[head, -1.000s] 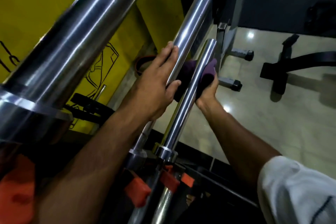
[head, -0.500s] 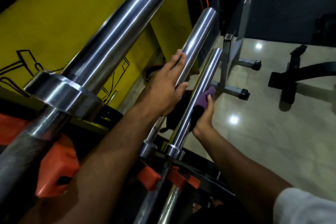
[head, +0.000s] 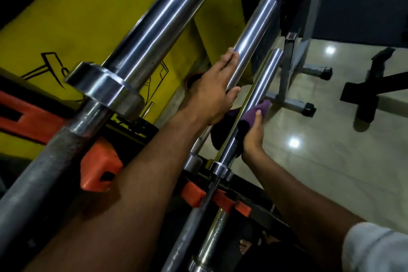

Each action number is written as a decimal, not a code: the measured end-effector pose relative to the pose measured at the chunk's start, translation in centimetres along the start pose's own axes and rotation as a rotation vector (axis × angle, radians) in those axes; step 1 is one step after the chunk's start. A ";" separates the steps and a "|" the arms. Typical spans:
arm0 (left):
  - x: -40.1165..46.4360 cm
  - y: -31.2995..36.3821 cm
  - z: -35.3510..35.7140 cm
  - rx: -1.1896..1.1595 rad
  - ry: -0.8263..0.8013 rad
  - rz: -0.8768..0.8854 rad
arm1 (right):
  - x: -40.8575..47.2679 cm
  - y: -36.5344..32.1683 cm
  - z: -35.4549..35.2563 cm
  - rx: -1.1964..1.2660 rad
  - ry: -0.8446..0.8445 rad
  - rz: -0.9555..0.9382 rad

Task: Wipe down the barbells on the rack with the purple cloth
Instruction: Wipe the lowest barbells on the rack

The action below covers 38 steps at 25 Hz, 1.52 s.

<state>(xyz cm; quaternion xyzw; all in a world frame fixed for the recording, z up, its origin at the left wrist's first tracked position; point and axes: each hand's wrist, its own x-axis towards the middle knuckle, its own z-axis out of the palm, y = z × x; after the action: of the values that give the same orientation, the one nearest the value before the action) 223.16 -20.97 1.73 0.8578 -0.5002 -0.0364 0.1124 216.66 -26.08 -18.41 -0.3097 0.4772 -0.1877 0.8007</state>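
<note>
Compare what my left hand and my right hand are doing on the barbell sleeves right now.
The left hand rests bare on the middle sleeve, fingers lying along it and thumb tucked under. The right hand holds the purple cloth wrapped around the nearer, thinner-looking sleeve. The left sits further up its sleeve; the right is closer to the collar. Both touch chrome sleeves.
</note>
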 end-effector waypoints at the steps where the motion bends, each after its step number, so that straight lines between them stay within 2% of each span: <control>1: 0.0 -0.1 0.1 0.021 -0.010 0.003 | -0.7 0.8 -0.3 -0.085 -0.003 -0.044; 5: -0.7 0.9 -1.1 0.088 -0.082 -0.037 | -6.0 3.6 -3.5 -0.456 -0.288 -0.166; 8: -2.9 1.5 -1.8 0.195 -0.073 -0.027 | -7.7 1.9 -7.1 -0.926 -0.367 -0.410; 9: -4.6 2.0 -2.1 0.217 -0.020 -0.031 | -8.0 0.9 -8.4 -1.067 -0.396 -0.513; 11: -10.2 3.2 -1.8 0.120 0.167 0.008 | -9.6 -0.6 -9.6 -1.258 -0.468 -0.727; 12: -14.8 3.9 -1.1 0.050 0.259 0.089 | -10.4 -0.4 -9.4 -1.318 -0.501 -0.863; 14: -24.2 4.3 2.3 -0.040 0.349 0.170 | -11.1 0.5 -7.2 -1.506 -0.589 -1.060; 16: -31.4 2.1 6.9 0.002 0.295 0.111 | -10.9 1.5 -4.6 -1.805 -0.607 -1.104; 18: -35.7 -0.8 10.8 0.039 0.162 -0.051 | -10.9 1.5 -2.6 -2.038 -0.541 -1.213; 20: -38.7 -2.8 12.9 0.019 0.061 -0.169 | -11.5 0.5 -0.2 -2.143 -0.568 -1.129; 21: -39.7 -3.4 13.7 0.015 0.018 -0.182 | -11.5 0.2 1.3 -2.155 -0.587 -1.015; 24: -41.0 -4.6 15.4 -0.001 -0.069 -0.187 | -11.4 0.8 4.4 -2.398 -0.632 -0.787; 25: -40.9 -4.7 15.4 -0.015 -0.075 -0.201 | -11.6 1.0 4.5 -2.391 -0.624 -0.748; 27: -40.7 -5.0 15.2 -0.032 -0.067 -0.221 | -11.5 1.6 3.0 -2.097 -0.596 -0.745; 28: -40.7 -5.0 15.1 -0.042 -0.060 -0.230 | -11.4 1.6 1.7 -1.974 -0.550 -0.877; 30: -40.8 -5.0 15.0 -0.065 -0.068 -0.242 | -11.5 2.1 -1.4 -1.902 -0.466 -1.247; 31: -40.7 -5.1 15.2 -0.064 -0.061 -0.233 | -11.2 2.6 -2.9 -1.818 -0.459 -1.370; 32: -40.7 -5.2 15.5 -0.059 -0.050 -0.219 | -10.9 3.0 -4.2 -1.705 -0.463 -1.395; 34: -40.6 -5.3 15.6 -0.068 -0.034 -0.210 | -10.7 4.4 -7.1 -1.469 -0.491 -1.230; 35: -40.5 -5.4 15.6 -0.067 -0.028 -0.208 | -11.5 5.0 -8.2 -1.291 -0.505 -1.071; 36: -40.4 -5.4 15.5 -0.064 -0.024 -0.203 | -11.6 5.7 -9.2 -1.066 -0.516 -0.868; 38: -40.4 -5.4 15.6 -0.066 -0.020 -0.201 | -11.3 6.9 -9.6 -0.596 -0.498 -0.325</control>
<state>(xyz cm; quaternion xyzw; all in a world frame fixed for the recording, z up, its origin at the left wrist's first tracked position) 204.93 14.15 -16.72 0.8991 -0.4111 -0.0728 0.1315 202.85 -17.27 -19.13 -0.6349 0.2474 -0.0849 0.7270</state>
